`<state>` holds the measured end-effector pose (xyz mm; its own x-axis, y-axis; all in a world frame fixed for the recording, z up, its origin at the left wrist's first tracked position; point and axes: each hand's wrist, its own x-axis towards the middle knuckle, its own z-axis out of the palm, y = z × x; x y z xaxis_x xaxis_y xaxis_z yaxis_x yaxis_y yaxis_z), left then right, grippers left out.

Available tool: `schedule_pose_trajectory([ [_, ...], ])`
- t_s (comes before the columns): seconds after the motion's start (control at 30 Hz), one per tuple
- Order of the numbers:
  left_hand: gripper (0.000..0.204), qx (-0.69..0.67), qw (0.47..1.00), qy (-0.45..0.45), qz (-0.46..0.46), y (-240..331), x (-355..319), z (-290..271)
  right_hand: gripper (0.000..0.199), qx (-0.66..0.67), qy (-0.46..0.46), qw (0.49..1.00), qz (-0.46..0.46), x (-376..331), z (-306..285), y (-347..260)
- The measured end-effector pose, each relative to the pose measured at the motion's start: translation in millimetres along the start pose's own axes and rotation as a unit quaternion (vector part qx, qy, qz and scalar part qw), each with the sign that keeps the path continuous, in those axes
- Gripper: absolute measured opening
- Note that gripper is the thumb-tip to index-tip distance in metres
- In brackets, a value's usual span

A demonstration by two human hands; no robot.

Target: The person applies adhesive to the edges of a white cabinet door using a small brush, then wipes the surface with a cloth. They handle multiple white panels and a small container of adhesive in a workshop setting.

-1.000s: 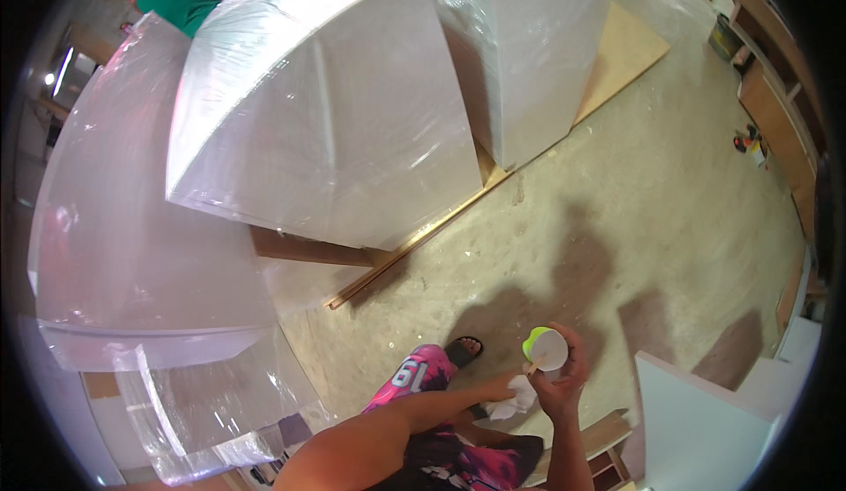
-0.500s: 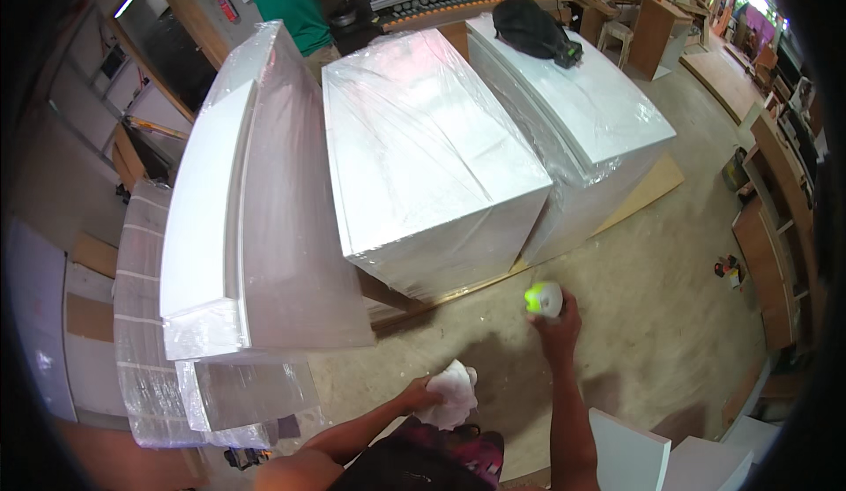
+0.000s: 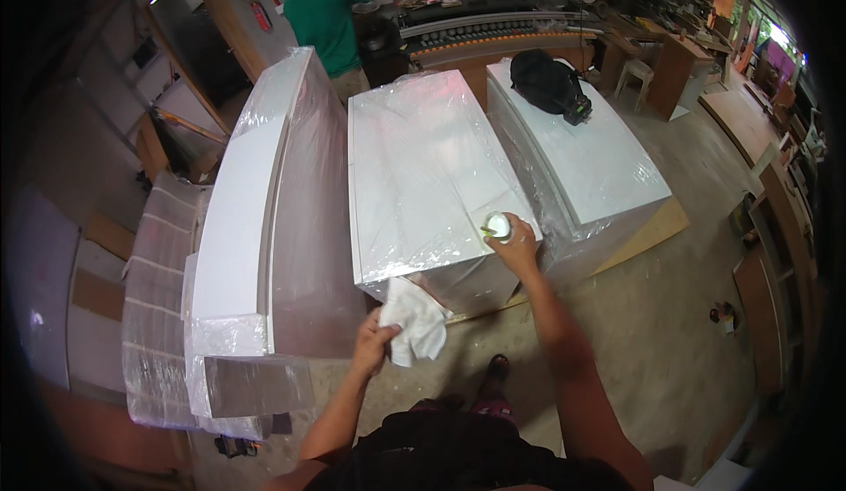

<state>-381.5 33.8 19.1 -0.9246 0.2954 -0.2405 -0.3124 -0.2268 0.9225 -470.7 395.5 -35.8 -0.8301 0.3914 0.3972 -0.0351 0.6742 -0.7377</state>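
Head camera view: our right hand [image 3: 515, 244] has its fingers curled round a small white cup [image 3: 499, 222], over the near right corner of the film-wrapped middle cabinet [image 3: 423, 182]. Its mouth faces up toward us, probably so that whatever it carries stays inside; we cannot tell whether its base touches the film. Our left hand [image 3: 374, 345] grips a white cloth [image 3: 416, 328] by its left side and lets the rest hang loose by the cabinet's near edge, seemingly to keep it apart from the cup.

A black bag-like bundle [image 3: 542, 84] rests toward the far end of the right cabinet [image 3: 608, 178], whose flat top likely makes a handy shelf. Beneath, a wooden board [image 3: 665, 225] juts out, perhaps keeping the cabinet off the concrete floor [image 3: 634, 323].

The middle cabinet's near edge lies closest to us, and the gaps toward the right cabinet and the left cabinet [image 3: 231, 244] look narrow. Elbow room seems greater on our right, where the floor runs toward a brown panel [image 3: 760, 306]. Beyond the cabinets, a co-worker in a green shirt [image 3: 324, 28] stands well apart from our hands.
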Motion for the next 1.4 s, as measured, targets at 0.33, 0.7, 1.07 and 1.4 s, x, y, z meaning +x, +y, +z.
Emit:
schedule_pose_trajectory([
  [0.33, 0.034, 0.217, 0.916, 0.187, 0.281, 101.0, 94.0, 49.0, 0.091, -0.037, -0.066, 0.997, -0.007, 35.9, 26.8, 33.1],
  [0.7, 0.03, 0.611, 0.699, 0.106, 0.355, 20.9, 160.1, 67.8, 0.069, 0.022, 0.023, 0.998, -0.058, 2.1, -15.6, 13.2],
  [1.07, 0.025, 0.579, 0.771, 0.071, 0.257, 44.6, 231.2, 28.9, 0.029, 0.161, -0.299, 0.934, -0.113, -39.9, 32.9, -82.7],
  [1.4, 0.006, 0.175, 0.97, 0.084, 0.148, 26.1, 267.8, -14.0, 0.052, 0.113, -0.243, 0.962, -0.053, 0.6, 83.1, -111.0],
])
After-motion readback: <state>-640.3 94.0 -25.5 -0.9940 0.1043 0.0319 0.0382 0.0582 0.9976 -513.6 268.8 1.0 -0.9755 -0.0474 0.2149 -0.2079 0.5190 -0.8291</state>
